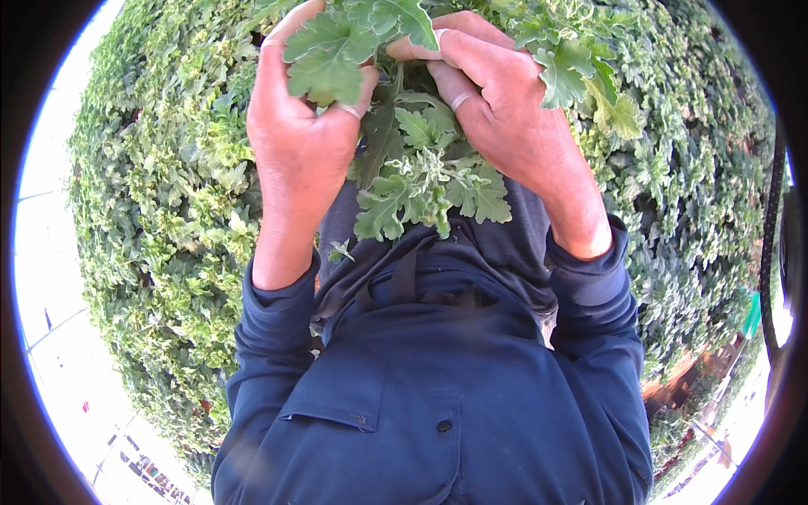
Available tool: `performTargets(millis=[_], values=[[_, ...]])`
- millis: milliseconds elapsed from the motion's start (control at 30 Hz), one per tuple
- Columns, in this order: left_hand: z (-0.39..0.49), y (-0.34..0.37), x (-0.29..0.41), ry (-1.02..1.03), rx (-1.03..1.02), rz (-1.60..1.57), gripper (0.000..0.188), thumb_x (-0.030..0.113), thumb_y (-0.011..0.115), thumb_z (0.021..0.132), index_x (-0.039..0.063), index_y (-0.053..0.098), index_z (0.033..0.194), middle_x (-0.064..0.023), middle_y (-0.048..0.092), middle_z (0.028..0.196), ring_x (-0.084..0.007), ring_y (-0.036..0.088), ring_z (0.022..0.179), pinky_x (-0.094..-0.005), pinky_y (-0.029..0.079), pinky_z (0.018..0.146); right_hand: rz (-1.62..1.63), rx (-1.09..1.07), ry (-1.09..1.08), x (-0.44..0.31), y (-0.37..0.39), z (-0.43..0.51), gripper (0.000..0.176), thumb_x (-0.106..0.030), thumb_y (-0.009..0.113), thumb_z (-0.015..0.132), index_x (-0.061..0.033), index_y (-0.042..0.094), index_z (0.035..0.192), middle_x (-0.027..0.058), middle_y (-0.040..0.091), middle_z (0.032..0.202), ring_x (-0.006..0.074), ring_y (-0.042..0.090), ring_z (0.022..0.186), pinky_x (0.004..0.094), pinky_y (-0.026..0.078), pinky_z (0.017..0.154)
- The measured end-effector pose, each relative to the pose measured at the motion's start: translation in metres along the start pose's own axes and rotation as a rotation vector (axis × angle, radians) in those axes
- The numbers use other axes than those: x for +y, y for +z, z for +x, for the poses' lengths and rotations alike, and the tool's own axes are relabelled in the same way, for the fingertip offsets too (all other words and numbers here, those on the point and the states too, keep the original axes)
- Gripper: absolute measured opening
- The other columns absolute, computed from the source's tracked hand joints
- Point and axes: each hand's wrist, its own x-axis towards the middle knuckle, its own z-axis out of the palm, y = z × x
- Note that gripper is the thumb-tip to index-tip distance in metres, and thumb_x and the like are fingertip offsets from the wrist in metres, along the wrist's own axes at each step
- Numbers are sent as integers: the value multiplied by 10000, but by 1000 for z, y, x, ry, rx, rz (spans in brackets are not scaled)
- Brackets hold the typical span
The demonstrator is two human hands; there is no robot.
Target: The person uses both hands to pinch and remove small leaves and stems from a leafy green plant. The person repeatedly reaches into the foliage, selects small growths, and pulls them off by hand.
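Note:
My left hand (297,132) curls around the upper part of a leafy chrysanthemum-like stem (399,77), its thumb against the growth. A broad lobed leaf (334,53) covers most of its fingertips. From the other side, my right hand (505,95) reaches in with a bent index finger at the same stem. Whether its fingers pinch anything is hidden by leaves. Pale bands or covers wrap the thumbs and index fingers of both hands. Below them, a side shoot (429,183) with pale curled young leaves hangs before my dark trousers.
Dense rows of similar plants rise on the left (170,221) and right (688,189). A small leaf sprig (341,251) lies against my trousers. Reddish-brown soil (675,379) shows at lower right, near a green object (752,315). A dark cord (771,252) hangs at the right rim.

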Motion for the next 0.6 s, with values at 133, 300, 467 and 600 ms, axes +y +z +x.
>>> performTargets(millis=[133, 300, 467, 600], values=[[-1, 4, -7, 84, 37, 269, 538, 66, 775, 804, 50, 592, 1310, -27, 725, 971, -110, 673, 909, -274, 524, 868, 8, 30, -24, 1, 0, 3, 194, 78, 597, 851, -15, 704, 985, 157, 670, 931, 338, 667, 862, 381, 526, 730], [7, 9, -9, 223, 166, 256, 459, 98, 713, 856, 53, 603, 1300, -61, 695, 1088, -137, 664, 985, -289, 518, 875, 43, -8, 24, -3, -4, 8, 178, 77, 591, 867, -5, 695, 987, 163, 664, 928, 323, 663, 859, 364, 524, 746], [34, -4, -2, -150, 183, -583, 499, 10, 646, 867, 9, 501, 1345, -68, 661, 1060, -118, 636, 887, -234, 503, 771, 122, -6, 106, 5, -19, 19, 163, 77, 585, 882, 6, 686, 989, 168, 658, 925, 308, 658, 856, 346, 522, 762], [28, -31, 1, -215, -88, -231, 428, 203, 633, 932, 63, 587, 1334, -87, 677, 1102, -148, 646, 966, -279, 511, 850, 137, 12, 159, 6, -26, 26, 158, 67, 566, 894, 7, 684, 979, 141, 665, 879, 270, 664, 833, 324, 519, 746]])
